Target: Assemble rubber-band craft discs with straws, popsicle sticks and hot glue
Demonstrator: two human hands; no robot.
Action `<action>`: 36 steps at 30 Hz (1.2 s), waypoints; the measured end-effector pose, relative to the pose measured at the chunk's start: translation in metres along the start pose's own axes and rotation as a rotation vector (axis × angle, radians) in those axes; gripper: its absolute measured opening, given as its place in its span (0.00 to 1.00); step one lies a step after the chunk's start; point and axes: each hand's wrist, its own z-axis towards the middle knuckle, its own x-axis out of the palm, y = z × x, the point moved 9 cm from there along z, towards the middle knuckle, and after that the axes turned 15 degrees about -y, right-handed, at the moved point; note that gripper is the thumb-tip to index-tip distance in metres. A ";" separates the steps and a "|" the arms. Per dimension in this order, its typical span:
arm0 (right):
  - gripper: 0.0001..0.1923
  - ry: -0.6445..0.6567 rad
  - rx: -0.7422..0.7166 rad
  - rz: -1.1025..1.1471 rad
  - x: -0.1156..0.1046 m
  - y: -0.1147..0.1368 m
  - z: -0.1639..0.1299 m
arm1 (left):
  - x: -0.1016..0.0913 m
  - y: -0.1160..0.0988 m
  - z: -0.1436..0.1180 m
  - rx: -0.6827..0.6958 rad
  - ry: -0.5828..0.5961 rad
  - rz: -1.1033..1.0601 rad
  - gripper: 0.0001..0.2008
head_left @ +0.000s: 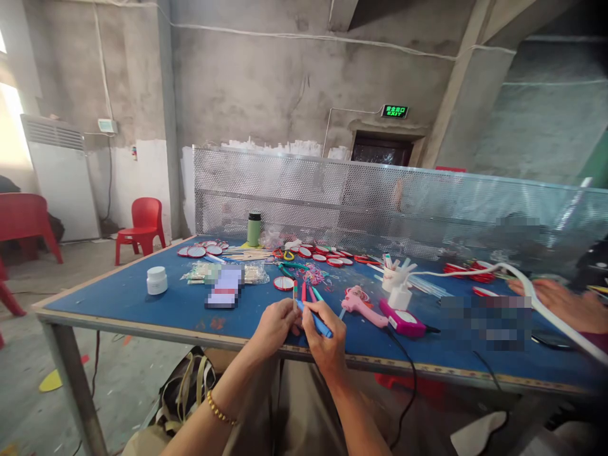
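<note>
My left hand point(277, 324), a bead bracelet on its wrist, pinches a short, pale, flat stick point(295, 295) upright; bands of red and green colour its top. In my right hand point(329, 342) is a blue marker point(321, 325), its tip end close to the stick. Whether the tip touches the stick I cannot tell. Just beyond my hands lie a red marker point(304, 291) and a teal marker point(316, 294), with a pink one between them. A round red-rimmed disc point(284, 284) is behind the left hand, near a pile of small coloured bands point(314, 275).
A pink glue gun point(363, 308) and a magenta box point(403, 318) lie to the right, near a white cup point(392, 277) of sticks. Leftward are a phone point(225, 288) and a white jar point(156, 280). Another person's hand point(546, 297) is at far right. Perforated metal panels point(285, 190) edge the back.
</note>
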 end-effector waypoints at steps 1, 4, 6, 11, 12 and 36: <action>0.07 -0.001 -0.001 -0.004 0.000 0.000 0.000 | 0.000 0.000 0.000 0.002 -0.001 0.003 0.15; 0.07 -0.004 -0.002 -0.009 0.000 0.001 0.001 | 0.000 0.001 0.001 -0.001 -0.004 0.013 0.14; 0.07 -0.006 0.000 -0.006 0.000 0.001 0.001 | -0.001 0.001 0.001 -0.004 -0.006 0.018 0.14; 0.07 -0.002 -0.011 -0.006 0.000 0.002 0.001 | 0.000 0.001 0.001 -0.009 -0.005 0.017 0.15; 0.07 0.001 -0.013 -0.006 0.001 0.002 0.001 | 0.000 0.001 0.001 -0.005 -0.006 0.021 0.15; 0.07 0.019 -0.005 0.006 0.002 0.001 0.000 | -0.001 0.003 0.001 0.018 -0.025 0.051 0.15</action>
